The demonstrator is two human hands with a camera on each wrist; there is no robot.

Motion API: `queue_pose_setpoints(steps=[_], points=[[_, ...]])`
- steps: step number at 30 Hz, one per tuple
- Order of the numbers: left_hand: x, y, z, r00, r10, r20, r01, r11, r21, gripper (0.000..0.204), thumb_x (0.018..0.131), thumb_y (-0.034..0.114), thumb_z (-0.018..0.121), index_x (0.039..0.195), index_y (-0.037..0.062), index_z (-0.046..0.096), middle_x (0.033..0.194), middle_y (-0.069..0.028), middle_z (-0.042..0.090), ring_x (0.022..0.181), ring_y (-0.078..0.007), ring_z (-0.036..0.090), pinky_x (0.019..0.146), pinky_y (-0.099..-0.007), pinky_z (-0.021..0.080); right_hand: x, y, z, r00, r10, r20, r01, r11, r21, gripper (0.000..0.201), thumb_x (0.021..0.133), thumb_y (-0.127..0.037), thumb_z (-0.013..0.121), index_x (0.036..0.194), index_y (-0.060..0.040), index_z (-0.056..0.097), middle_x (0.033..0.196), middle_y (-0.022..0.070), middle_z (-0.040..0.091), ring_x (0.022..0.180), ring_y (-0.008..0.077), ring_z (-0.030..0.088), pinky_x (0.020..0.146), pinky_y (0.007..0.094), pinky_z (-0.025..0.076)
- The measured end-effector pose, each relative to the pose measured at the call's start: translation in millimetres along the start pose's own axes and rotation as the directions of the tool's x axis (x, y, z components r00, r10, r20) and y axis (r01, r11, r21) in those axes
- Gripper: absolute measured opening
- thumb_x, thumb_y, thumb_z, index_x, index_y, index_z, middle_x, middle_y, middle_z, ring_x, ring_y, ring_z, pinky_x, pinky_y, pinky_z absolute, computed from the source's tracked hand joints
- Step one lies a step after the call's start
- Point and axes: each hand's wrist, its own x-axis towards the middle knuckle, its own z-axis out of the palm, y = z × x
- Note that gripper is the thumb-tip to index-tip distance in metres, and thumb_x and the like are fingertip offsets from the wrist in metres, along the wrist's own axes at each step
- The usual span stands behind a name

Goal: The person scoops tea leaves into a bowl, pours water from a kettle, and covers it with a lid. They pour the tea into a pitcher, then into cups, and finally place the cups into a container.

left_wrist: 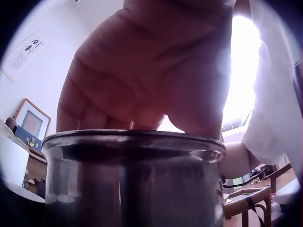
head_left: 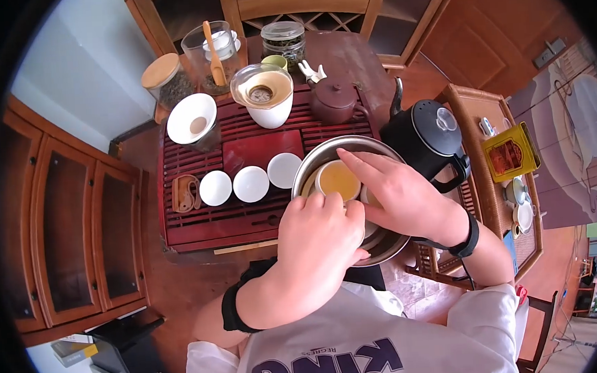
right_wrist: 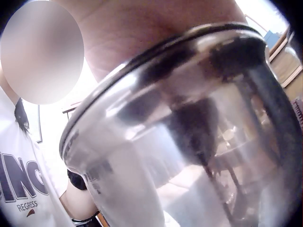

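A steel bowl [head_left: 345,141] sits at the right front of the red slatted tea tray. Inside it is a round cup [head_left: 339,179] with yellow liquid, beside other partly hidden vessels. My left hand [head_left: 319,240] reaches over the near left side, its fingers bent down and their tips hidden. From the right, my right hand [head_left: 408,193] extends over the bowl, its long fingers beside the cup and its thumb lower. What either hand touches inside is hidden. In the left wrist view, the left hand [left_wrist: 151,66] dips behind the bowl's rim; the right wrist view shows the steel wall [right_wrist: 142,175].
Three white cups [head_left: 250,184] stand in a row on the tray [head_left: 178,228]. Behind are a white strainer [head_left: 192,118], a filter-topped vessel [head_left: 265,96], a brown teapot [head_left: 334,101] and glass jars [head_left: 283,42]. A black kettle [head_left: 425,138] stands close right of the bowl.
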Motion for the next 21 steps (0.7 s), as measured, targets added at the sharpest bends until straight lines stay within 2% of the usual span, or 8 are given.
queue_pose_setpoints(steps=[1,5,7,10,14,16,21], points=[[2.8,0.0,0.5,0.998,-0.014,0.059,0.012,0.999,0.039,0.051,0.067,0.039,0.086,0.098,0.0041,0.065,0.085,-0.0073,0.060,0.083,-0.0245,0.063,0.074,-0.0378,0.050,-0.8,-1.0,-0.8,1.000,0.002,-0.021,-0.003,1.000,-0.007,0.072,0.075,-0.010,0.076,0.139,0.0063,0.048,0.122,0.0242,0.062,0.109,0.0392,0.063,0.093,0.0421,0.053],[6.8,-1.0,2.3,0.999,0.007,0.051,-0.010,0.999,0.054,0.048,0.067,0.036,0.086,0.096,0.0047,0.064,0.082,-0.0080,0.060,0.079,-0.0242,0.065,0.069,-0.0358,0.051,-8.2,-4.8,-0.8,0.995,0.000,-0.098,-0.003,1.000,-0.026,0.073,0.073,-0.009,0.077,0.138,0.0046,0.049,0.123,0.0227,0.062,0.110,0.0391,0.063,0.094,0.0424,0.053],[7.8,1.6,1.6,0.994,-0.036,0.103,0.031,0.998,0.057,0.048,0.067,0.034,0.087,0.097,0.0054,0.063,0.083,-0.0091,0.060,0.078,-0.0237,0.067,0.065,-0.0348,0.053,-13.7,-6.4,-0.2,0.987,0.013,-0.158,-0.015,1.000,-0.015,0.072,0.071,-0.008,0.078,0.137,0.0024,0.052,0.122,0.0205,0.063,0.110,0.0383,0.063,0.095,0.0421,0.053],[5.7,3.1,-0.1,0.993,-0.053,0.110,0.051,0.998,0.021,0.048,0.069,0.032,0.086,0.100,0.0057,0.062,0.084,-0.0091,0.060,0.078,-0.0236,0.069,0.062,-0.0349,0.054,-21.7,-14.1,-3.3,0.971,0.060,-0.231,-0.060,0.998,0.008,0.070,0.070,-0.006,0.079,0.135,-0.0001,0.055,0.121,0.0185,0.064,0.108,0.0365,0.064,0.098,0.0430,0.053],[2.5,0.5,-0.3,0.996,-0.034,0.087,0.037,0.999,-0.025,0.045,0.071,0.028,0.085,0.102,0.0053,0.061,0.086,-0.0092,0.060,0.079,-0.0240,0.069,0.061,-0.0352,0.054,-33.1,-12.5,-4.3,0.954,0.050,-0.294,-0.070,0.996,-0.056,0.066,0.072,-0.005,0.078,0.134,-0.0028,0.057,0.120,0.0163,0.066,0.108,0.0344,0.065,0.103,0.0466,0.051],[2.2,-0.3,-0.3,0.995,-0.035,0.090,0.037,0.999,-0.024,0.044,0.072,0.023,0.085,0.105,0.0051,0.061,0.091,-0.0091,0.060,0.082,-0.0243,0.068,0.063,-0.0358,0.055,-37.4,-10.4,-4.8,0.949,0.094,-0.301,-0.110,0.993,-0.037,0.064,0.073,-0.005,0.078,0.134,-0.0039,0.058,0.120,0.0146,0.067,0.108,0.0331,0.066,0.106,0.0508,0.048],[-0.7,-3.7,-9.3,0.997,-0.014,0.074,0.021,0.995,-0.097,0.048,0.072,0.019,0.084,0.112,0.0066,0.061,0.097,-0.0089,0.060,0.087,-0.0255,0.068,0.068,-0.0372,0.055,-42.2,-6.3,-2.8,0.944,0.137,-0.300,-0.141,0.990,0.008,0.064,0.073,-0.006,0.078,0.134,-0.0035,0.058,0.120,0.0141,0.067,0.107,0.0333,0.065,0.106,0.0518,0.047]])
